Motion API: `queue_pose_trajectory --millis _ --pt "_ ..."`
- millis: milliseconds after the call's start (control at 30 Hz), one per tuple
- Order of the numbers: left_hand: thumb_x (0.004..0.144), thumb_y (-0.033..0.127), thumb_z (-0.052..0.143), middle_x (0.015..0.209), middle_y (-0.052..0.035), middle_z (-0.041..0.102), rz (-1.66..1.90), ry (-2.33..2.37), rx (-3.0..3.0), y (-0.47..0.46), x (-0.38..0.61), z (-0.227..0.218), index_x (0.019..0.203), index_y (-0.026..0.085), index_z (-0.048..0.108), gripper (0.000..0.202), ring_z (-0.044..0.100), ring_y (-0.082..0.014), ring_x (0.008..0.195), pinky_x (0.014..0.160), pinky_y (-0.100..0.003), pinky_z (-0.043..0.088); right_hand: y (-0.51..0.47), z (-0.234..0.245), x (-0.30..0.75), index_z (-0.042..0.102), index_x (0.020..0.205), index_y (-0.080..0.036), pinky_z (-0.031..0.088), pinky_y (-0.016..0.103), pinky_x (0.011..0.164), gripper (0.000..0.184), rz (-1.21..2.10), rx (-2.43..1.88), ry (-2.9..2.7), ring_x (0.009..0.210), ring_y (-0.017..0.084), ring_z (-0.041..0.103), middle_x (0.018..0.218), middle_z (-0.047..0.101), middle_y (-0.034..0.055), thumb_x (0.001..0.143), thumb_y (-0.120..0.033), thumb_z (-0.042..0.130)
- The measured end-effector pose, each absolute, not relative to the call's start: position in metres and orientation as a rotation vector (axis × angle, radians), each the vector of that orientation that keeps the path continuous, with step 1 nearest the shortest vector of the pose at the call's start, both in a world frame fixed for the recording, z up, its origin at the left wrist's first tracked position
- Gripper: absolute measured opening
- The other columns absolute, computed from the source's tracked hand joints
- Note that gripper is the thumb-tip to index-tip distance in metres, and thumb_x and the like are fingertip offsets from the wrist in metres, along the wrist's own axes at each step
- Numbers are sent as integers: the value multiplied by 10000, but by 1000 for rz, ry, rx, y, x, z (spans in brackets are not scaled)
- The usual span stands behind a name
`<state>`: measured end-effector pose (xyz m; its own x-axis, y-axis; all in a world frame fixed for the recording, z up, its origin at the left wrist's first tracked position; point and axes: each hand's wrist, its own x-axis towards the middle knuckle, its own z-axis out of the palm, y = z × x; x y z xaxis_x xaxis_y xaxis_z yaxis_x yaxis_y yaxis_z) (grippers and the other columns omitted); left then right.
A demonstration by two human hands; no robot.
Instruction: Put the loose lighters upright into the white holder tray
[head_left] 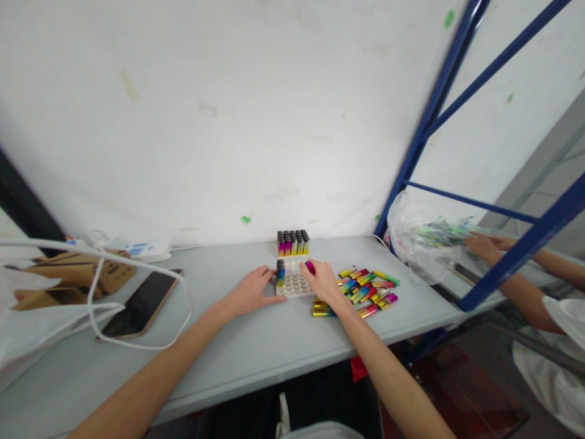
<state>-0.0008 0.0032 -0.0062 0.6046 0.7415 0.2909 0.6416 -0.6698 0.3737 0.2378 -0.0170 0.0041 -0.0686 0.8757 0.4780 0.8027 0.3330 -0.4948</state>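
A white lighter tray (299, 285) with rows of holes lies on the table in front of me. A few black-topped lighters (280, 274) stand upright along its left side. My left hand (253, 291) grips the tray's left edge, with its thumb at the front corner and its fingers farther back. Over the tray's right part, my right hand (322, 280) pinches a purple lighter (310, 267); its lower end is hidden. Just right of that hand lies a loose pile of shiny multicoloured lighters (365, 289). Behind the tray stands a filled block of upright lighters (293, 242).
On the left lie a phone (144, 303), a white cable (185, 305), cardboard (98, 274) and a power strip (148, 250). A blue metal frame (418, 134) rises at right. Beyond it, another person's hands (487, 247) work near a plastic bag (404, 241).
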Motion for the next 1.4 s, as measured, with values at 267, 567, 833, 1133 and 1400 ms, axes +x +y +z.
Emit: queue_pose_trajectory --millis 267,567,833,1133,1400 --pt "806 705 667 1047 -81 618 633 1127 2599 5 -2 -9 1053 203 642 560 623 -280 970 908 -404 505 -18 6 240 584 826 -216 321 274 613 333 196 -1473 -1723 608 176 524 678 615 10 1018 -441 430" --pt "808 721 658 1048 -94 622 630 1139 2627 5 -1 -11 1070 186 639 596 612 -283 968 904 -400 495 -21 6 234 629 1004 -211 446 340 925 290 170 -1139 -2013 1007 226 585 1024 637 92 1043 -428 441" --pt "818 726 639 1017 -96 616 620 1145 2656 5 0 -11 1068 187 648 594 610 -293 939 861 -404 497 -30 15 212 604 816 -219 419 277 625 329 374 -1160 -2000 602 165 569 669 632 2 1019 -459 508" --pt "836 696 653 1032 -90 603 624 1144 2670 8 -2 -17 1072 194 629 554 600 -279 942 849 -383 487 -29 21 224 637 1056 -200 465 290 722 190 384 -1082 -2324 797 210 677 856 725 50 1044 -338 508" --pt "853 665 650 1041 -96 610 601 1135 2679 6 -1 -11 1039 184 615 516 602 -287 970 872 -393 487 -28 11 212 746 924 -182 451 293 719 354 39 -1296 -2388 814 231 686 908 742 113 1037 -421 510"
